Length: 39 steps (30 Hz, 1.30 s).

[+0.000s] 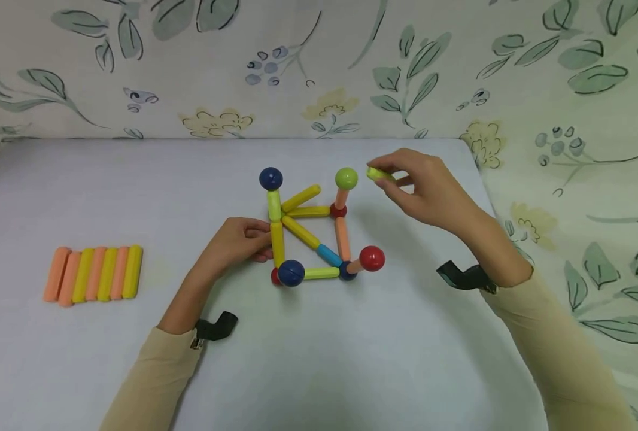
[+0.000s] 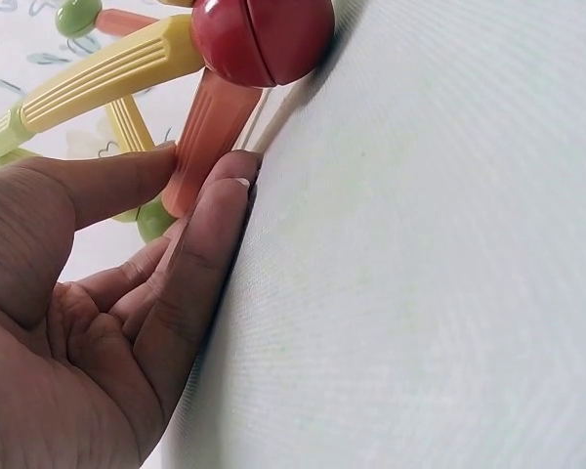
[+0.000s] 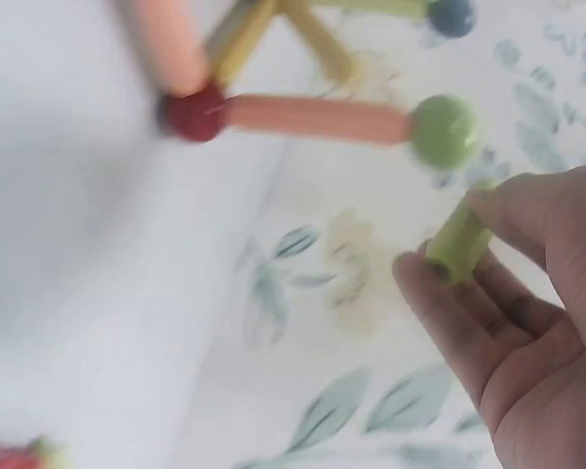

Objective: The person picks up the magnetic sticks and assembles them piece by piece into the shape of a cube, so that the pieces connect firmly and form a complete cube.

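A frame of magnetic rods and balls stands on the table, with upright rods at its corners topped by balls. My left hand (image 1: 238,240) is at its left side; in the left wrist view the thumb and fingers pinch an orange rod (image 2: 215,127) below a red ball (image 2: 264,39). My right hand (image 1: 427,187) holds a short light-green rod (image 3: 461,242) between thumb and fingers. That rod is just right of the green ball (image 1: 346,178) at the far right corner, with a gap between. A yellow rod (image 1: 301,198) slants up from the far left joint, its outer end free.
At the left a row of several orange and yellow rods (image 1: 105,274) lies side by side on the white table (image 1: 351,359). Patterned cloth (image 1: 330,72) with leaves hangs behind and at the right. A red ball (image 1: 371,258) tops the near right corner.
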Each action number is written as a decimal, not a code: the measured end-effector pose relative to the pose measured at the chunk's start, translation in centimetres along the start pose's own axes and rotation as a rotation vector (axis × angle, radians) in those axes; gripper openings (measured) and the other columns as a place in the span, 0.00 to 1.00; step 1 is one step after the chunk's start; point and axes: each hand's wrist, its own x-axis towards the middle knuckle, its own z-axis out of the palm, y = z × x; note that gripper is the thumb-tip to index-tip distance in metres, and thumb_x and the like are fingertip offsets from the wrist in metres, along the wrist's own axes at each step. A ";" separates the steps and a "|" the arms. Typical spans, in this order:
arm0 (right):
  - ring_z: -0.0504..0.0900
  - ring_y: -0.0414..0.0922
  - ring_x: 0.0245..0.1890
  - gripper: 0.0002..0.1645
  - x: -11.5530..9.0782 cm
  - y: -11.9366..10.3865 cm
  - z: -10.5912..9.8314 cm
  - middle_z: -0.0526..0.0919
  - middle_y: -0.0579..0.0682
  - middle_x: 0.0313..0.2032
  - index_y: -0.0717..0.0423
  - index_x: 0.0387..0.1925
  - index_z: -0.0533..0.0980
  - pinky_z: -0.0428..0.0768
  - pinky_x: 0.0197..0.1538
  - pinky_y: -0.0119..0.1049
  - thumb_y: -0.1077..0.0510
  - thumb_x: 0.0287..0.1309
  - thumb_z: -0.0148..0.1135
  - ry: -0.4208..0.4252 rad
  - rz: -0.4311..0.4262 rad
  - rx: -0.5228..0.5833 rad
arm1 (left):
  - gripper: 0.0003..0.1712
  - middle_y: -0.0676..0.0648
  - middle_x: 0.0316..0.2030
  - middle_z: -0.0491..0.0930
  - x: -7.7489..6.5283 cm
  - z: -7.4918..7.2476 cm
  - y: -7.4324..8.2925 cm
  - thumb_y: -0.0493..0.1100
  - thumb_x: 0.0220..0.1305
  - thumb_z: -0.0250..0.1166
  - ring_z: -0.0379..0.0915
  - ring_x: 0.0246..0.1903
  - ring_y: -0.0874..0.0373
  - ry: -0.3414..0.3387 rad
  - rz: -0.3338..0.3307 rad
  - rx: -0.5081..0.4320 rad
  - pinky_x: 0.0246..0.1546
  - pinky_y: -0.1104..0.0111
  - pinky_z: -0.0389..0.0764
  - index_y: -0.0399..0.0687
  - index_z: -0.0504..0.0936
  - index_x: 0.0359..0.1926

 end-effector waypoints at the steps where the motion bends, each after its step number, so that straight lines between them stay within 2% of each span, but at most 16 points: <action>1: 0.87 0.46 0.51 0.19 1.1 -0.7 0.0 0.87 0.51 0.53 0.60 0.60 0.82 0.89 0.50 0.43 0.64 0.69 0.69 -0.002 -0.022 0.001 | 0.26 0.33 0.48 0.88 0.0 0.0 0.0 0.42 0.78 0.63 0.89 0.34 0.57 -0.002 -0.001 -0.003 0.38 0.69 0.90 0.27 0.76 0.66; 4: 0.87 0.46 0.50 0.18 4.1 -2.8 0.2 0.88 0.51 0.51 0.60 0.59 0.82 0.88 0.54 0.43 0.61 0.70 0.69 -0.034 -0.055 -0.009 | 0.26 0.33 0.48 0.88 -0.2 0.0 -0.2 0.42 0.78 0.63 0.89 0.34 0.57 -0.008 -0.003 -0.012 0.37 0.69 0.89 0.26 0.75 0.66; 7: 0.86 0.46 0.49 0.18 6.8 -4.3 0.9 0.88 0.52 0.50 0.60 0.58 0.83 0.86 0.54 0.41 0.59 0.70 0.69 -0.119 -0.045 -0.041 | 0.26 0.33 0.47 0.89 -0.2 0.1 -0.4 0.42 0.77 0.64 0.89 0.33 0.58 -0.008 -0.004 -0.026 0.37 0.69 0.89 0.26 0.76 0.66; 13: 0.82 0.47 0.47 0.16 9.7 -5.9 2.4 0.87 0.52 0.51 0.59 0.58 0.84 0.83 0.52 0.39 0.60 0.71 0.67 -0.325 -0.012 -0.151 | 0.25 0.34 0.47 0.89 -0.3 0.3 -0.4 0.41 0.77 0.64 0.89 0.33 0.59 -0.003 0.002 -0.031 0.37 0.70 0.89 0.27 0.77 0.65; 21: 0.81 0.52 0.50 0.16 10.8 -6.5 3.4 0.85 0.56 0.51 0.59 0.55 0.85 0.85 0.53 0.44 0.63 0.69 0.66 -0.461 0.077 -0.363 | 0.24 0.34 0.47 0.89 0.0 0.4 0.1 0.42 0.77 0.64 0.89 0.34 0.57 -0.002 -0.002 -0.018 0.38 0.69 0.89 0.27 0.78 0.64; 27: 0.82 0.55 0.50 0.14 10.8 -6.8 3.3 0.87 0.58 0.49 0.61 0.53 0.86 0.86 0.52 0.46 0.64 0.67 0.66 -0.500 0.076 -0.475 | 0.25 0.34 0.47 0.89 0.3 0.3 -0.2 0.43 0.77 0.64 0.90 0.35 0.57 -0.016 -0.001 -0.018 0.38 0.68 0.90 0.28 0.78 0.64; 39: 0.82 0.53 0.50 0.14 11.1 -7.1 3.6 0.87 0.55 0.50 0.60 0.51 0.87 0.86 0.52 0.44 0.65 0.67 0.63 -0.595 0.118 -0.466 | 0.23 0.35 0.46 0.89 0.1 -0.1 -0.2 0.42 0.77 0.64 0.89 0.34 0.57 -0.001 0.003 -0.007 0.37 0.68 0.90 0.29 0.79 0.63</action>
